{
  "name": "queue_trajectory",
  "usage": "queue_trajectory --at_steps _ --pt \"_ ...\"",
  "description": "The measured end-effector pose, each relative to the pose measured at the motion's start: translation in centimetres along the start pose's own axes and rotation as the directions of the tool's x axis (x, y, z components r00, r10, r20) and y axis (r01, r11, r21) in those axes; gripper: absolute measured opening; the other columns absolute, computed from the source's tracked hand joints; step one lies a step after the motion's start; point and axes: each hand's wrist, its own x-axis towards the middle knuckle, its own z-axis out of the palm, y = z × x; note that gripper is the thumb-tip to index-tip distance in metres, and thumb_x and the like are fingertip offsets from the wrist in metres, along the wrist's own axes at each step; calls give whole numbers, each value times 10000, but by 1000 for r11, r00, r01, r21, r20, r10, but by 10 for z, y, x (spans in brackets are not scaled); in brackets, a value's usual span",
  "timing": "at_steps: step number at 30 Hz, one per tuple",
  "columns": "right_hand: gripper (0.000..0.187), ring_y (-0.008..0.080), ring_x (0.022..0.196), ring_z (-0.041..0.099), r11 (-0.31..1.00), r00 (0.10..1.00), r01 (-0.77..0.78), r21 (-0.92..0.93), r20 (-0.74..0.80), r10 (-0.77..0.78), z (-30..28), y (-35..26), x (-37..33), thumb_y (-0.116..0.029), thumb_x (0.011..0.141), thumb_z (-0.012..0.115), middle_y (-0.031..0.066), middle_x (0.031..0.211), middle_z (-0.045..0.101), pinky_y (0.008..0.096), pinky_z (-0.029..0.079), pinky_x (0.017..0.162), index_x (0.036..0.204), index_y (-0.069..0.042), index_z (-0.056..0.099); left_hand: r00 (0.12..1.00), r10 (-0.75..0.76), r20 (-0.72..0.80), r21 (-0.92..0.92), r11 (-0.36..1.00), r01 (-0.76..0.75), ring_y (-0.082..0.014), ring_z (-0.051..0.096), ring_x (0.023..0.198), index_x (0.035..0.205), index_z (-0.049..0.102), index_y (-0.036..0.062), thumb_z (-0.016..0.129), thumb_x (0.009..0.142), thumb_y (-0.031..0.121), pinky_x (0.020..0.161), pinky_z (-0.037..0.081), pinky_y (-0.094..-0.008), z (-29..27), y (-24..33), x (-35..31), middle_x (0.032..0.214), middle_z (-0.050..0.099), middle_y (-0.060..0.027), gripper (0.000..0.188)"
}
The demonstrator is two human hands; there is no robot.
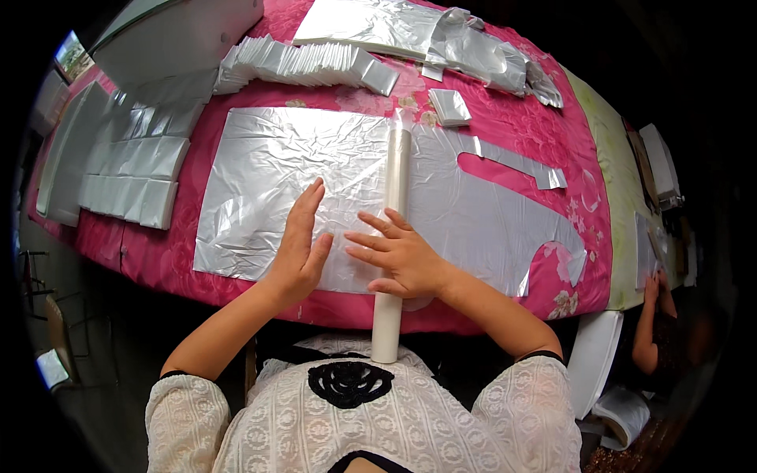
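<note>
A stack of thin silvery-grey plastic vest bags (292,150) lies flat before me, body to the left and two strap handles to the right. Across the stack, running from its far edge to near my body, rests a long whitish tube (386,327). My left hand (302,246) is over the plastic left of the tube, its fingers straight and the thumb apart, holding nothing. With fingers spread, my right hand (404,256) is over the tube and the plastic beside it. Whether its palm presses on the tube is hidden.
Folded plastic packets (307,65) stand in a long row behind the stack. One small packet (450,106) lies nearby. More packets (130,197) sit at left by a white box (177,39). Further bags (371,27) lie at the back. Another person's arm (648,327) shows far right.
</note>
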Motion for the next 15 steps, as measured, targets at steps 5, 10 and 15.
queue_trajectory --at_steps 5,10,15 --pt "471 271 1206 446 787 941 289 545 -13 -337 28 -57 105 -431 857 508 99 1176 568 455 224 1070 1156 -71 562 938 -311 -154 -176 943 283 -273 272 1316 1372 265 0 365 927 285 1061 235 -377 -67 -10 -77 1427 275 -155 538" --pt "398 270 1214 428 941 968 242 237 -122 -218 44 -22 154 -359 864 509 104 1204 543 449 241 1062 1128 -69 570 862 -429 -271 -141 903 405 -230 464 1099 1301 360 -12 428 887 191 955 356 -342 -91 3 -137 1253 434 -140 466" --pt "358 280 1265 356 973 980 193 130 -81 -184 80 -30 212 -289 855 506 96 1258 502 472 196 1070 1141 -81 566 861 -417 -292 327 802 500 -317 500 973 1282 321 -45 653 750 155 870 405 -372 -85 14 -140 1086 469 -180 659"
